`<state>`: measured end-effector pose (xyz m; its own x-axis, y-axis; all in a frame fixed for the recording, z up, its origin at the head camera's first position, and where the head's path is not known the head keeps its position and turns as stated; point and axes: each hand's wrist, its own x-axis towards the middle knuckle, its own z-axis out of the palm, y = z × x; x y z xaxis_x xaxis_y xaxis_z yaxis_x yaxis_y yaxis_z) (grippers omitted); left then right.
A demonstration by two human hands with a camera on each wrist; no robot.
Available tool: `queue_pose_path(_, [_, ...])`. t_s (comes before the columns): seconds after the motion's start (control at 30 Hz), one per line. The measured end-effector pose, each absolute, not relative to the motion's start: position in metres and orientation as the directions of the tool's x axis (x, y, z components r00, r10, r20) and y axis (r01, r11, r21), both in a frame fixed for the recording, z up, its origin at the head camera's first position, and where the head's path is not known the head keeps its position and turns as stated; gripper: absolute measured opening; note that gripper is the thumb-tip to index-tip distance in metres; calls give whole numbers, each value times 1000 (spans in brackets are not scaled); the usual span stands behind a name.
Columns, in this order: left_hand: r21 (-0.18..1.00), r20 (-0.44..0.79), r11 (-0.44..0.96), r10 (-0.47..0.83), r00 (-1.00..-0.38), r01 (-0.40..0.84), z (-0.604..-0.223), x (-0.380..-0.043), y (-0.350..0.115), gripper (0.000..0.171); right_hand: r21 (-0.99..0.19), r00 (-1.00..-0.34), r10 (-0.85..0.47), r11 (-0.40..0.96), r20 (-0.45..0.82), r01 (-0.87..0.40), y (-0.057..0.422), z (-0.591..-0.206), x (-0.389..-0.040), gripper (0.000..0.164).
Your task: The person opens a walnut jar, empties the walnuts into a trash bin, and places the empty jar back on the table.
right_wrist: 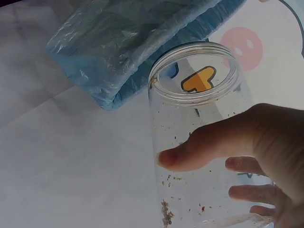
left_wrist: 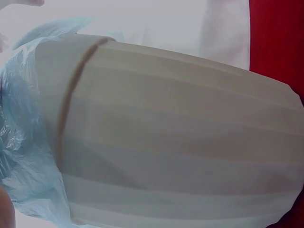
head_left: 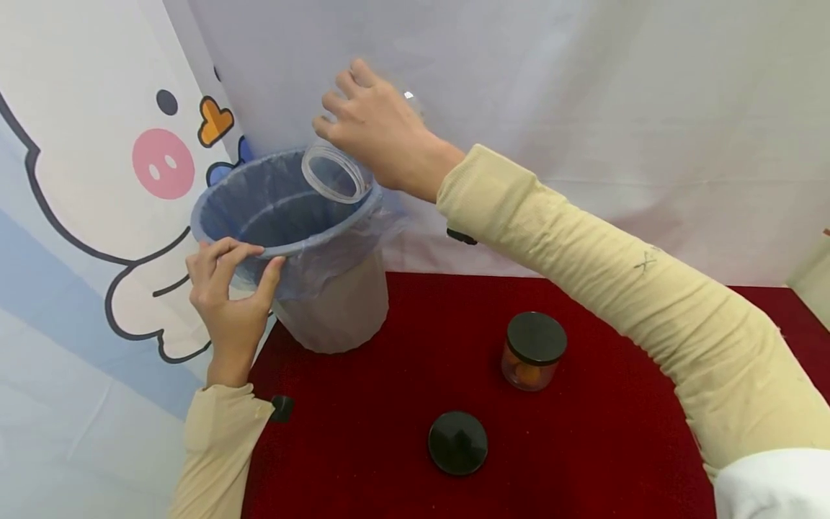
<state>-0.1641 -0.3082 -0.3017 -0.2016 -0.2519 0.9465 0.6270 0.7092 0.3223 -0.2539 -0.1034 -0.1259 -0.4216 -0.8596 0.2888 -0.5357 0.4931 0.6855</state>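
Note:
My right hand (head_left: 372,122) grips a clear plastic jar (right_wrist: 190,142), its open mouth tipped down over the rim of a trash can (head_left: 340,310). Brownish crumbs cling to the jar's inner wall in the right wrist view. A thin blue bag (head_left: 324,259) lines the can and folds over its rim. On the near side of that rim my left hand (head_left: 227,288) pinches the edge, thumb outside. Only a bit of a finger shows at the edge of the left wrist view, beside the bag. The can's bottom is hidden.
On the red tabletop (head_left: 363,432) lie a loose black lid (head_left: 457,442) and, farther right, a lidded jar (head_left: 533,353) with orange-brown pieces inside. A white cloth (head_left: 616,144) hangs behind, and a cartoon-printed sheet (head_left: 78,180) stands at the left.

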Motion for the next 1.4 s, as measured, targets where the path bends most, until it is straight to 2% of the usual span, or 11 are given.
queue_pose_path(0.2, [332, 943, 712, -257, -210, 619, -304, -165, -312, 26, 742, -395, -879, 448, 265, -499, -115, -130, -253, 59])
queue_pose_path(0.3, [337, 942, 712, -260, -214, 616, -303, -163, -312, 25, 753, -394, -889, 423, 236, -504, -121, -135, -252, 63])
queue_pose_path(0.47, [337, 941, 708, -261, -214, 621, -300, -159, -308, 25, 753, -372, -902, 399, 219, -524, -127, -143, -252, 59])
queue_pose_path(0.8, [336, 942, 707, -258, -216, 622, -302, -163, -311, 25, 706, -364, -891, 441, 271, -554, -122, -139, -253, 49])
queue_pose_path(1.07, [334, 942, 708, -257, -214, 623, -302, -164, -310, 25, 709, -394, -866, 485, 309, -511, -110, -127, -253, 57])
queue_pose_path(1.4, [338, 941, 702, -257, -220, 627, -287, -150, -294, 19, 715, -360, -873, 479, 329, -510, -105, -122, -252, 57])
